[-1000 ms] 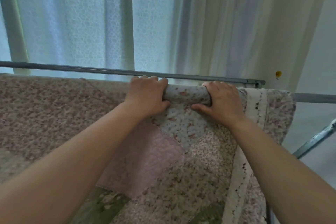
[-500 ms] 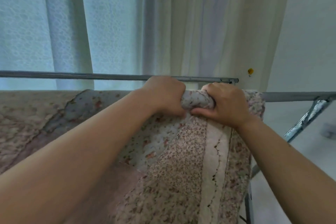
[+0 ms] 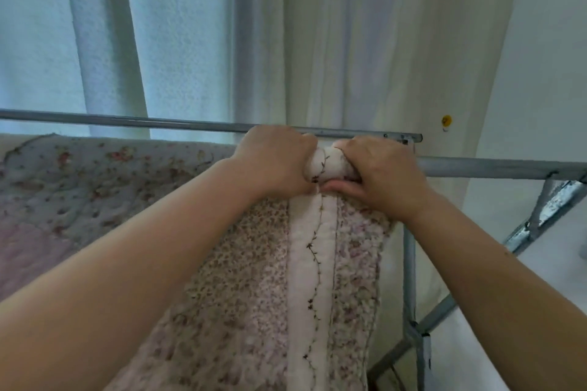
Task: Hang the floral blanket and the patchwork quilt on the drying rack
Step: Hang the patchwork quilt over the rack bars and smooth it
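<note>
Far left: patchwork quilt draped over the near rail of the drying rack, small-flower patches, a pink patch low at the left edge. It hangs down toward the camera and fills the lower left and centre. Far rail of the rack runs bare across behind the quilt's top edge, ending at a cap on the right. Sheer pale-blue curtain behind it, far side.

Centre: left forearm comes up from bottom left. Left hand is clenched over the top fold of the quilt, fingers curled over the far side, out of sight. Between the two hands, a bunched roll of cream quilt border with a stitched vine line. That cream strip runs straight down from the roll, flowered bands on either side.

Right of centre: right hand grasps the same roll, thumb underneath, fingers wrapped over the top. The hands nearly touch. The quilt's right edge hangs just below the right wrist.

Right: the near rail is bare from the right hand outward. Grey upright post stands beside the quilt edge, diagonal brace further right. Cream curtain behind, small yellow dot at its edge, plain wall far right.
</note>
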{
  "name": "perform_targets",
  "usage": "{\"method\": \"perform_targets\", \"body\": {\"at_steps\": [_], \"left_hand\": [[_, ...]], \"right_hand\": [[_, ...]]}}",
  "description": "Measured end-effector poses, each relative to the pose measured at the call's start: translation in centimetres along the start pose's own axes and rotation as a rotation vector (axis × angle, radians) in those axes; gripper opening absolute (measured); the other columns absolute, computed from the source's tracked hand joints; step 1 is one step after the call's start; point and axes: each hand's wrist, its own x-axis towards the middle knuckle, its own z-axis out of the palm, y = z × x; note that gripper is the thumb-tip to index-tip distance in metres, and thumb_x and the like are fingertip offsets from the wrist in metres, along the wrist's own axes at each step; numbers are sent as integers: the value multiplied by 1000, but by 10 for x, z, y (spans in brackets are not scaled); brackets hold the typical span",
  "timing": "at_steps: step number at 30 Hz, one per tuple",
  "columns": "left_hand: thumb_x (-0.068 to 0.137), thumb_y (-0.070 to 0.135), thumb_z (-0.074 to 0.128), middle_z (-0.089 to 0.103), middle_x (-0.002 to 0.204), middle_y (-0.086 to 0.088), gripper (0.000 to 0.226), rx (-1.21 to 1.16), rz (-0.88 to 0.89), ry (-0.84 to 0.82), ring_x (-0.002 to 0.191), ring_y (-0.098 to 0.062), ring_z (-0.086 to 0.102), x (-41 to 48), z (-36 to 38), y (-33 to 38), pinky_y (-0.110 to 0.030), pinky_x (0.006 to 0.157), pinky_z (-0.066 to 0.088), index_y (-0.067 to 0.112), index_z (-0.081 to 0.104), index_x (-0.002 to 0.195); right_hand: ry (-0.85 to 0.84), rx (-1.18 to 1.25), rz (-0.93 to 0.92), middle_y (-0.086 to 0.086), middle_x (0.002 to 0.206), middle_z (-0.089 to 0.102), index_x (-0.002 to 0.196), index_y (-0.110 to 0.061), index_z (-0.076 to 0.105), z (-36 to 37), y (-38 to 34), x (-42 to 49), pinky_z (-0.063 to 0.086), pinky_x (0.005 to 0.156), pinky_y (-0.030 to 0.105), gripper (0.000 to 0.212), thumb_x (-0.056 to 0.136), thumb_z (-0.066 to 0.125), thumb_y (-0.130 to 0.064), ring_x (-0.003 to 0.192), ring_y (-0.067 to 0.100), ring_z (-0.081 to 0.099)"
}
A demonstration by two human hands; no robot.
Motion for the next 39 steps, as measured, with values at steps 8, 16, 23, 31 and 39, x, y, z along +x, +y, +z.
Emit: {"method": "perform_targets", "body": {"at_steps": [8,16,23,31,39], "left_hand": [[73,53,58,60,109,-6,54,46,-269,101,102,-31,54,-8,9,45,-40,84,36,15,50,109],[70,43,62,58,108,-6,56,47,-413,194,102,-30,48,-15,19,62,-41,91,29,17,51,119],[66,38,67,61,97,-7,51,49,-399,278,91,-31,52,-19,23,58,-42,85,33,14,57,110],[64,34,60,57,116,-9,62,-34,-456,321,113,-33,46,-20,25,76,-51,104,23,14,51,122],[75,67,32,56,126,0,68,-88,-544,376,124,-28,40,0,22,120,-59,105,21,26,52,125]], "right_hand": [[-47,121,-92,23,111,62,123,2,50,-2,11,-5,46,81,46,61,75,72,-29,99,37,58],[-84,53,-133,20,118,58,133,0,39,4,14,-9,45,83,45,56,83,61,-12,104,36,54],[39,112,-72,18,103,66,119,0,55,8,6,-15,49,73,43,53,71,73,-9,88,35,62],[285,182,-31,23,123,58,121,5,53,17,3,-52,35,102,51,47,78,37,2,117,37,52],[444,638,-2,16,122,57,112,5,60,55,19,-113,40,103,35,34,89,37,-1,118,26,51]]}}
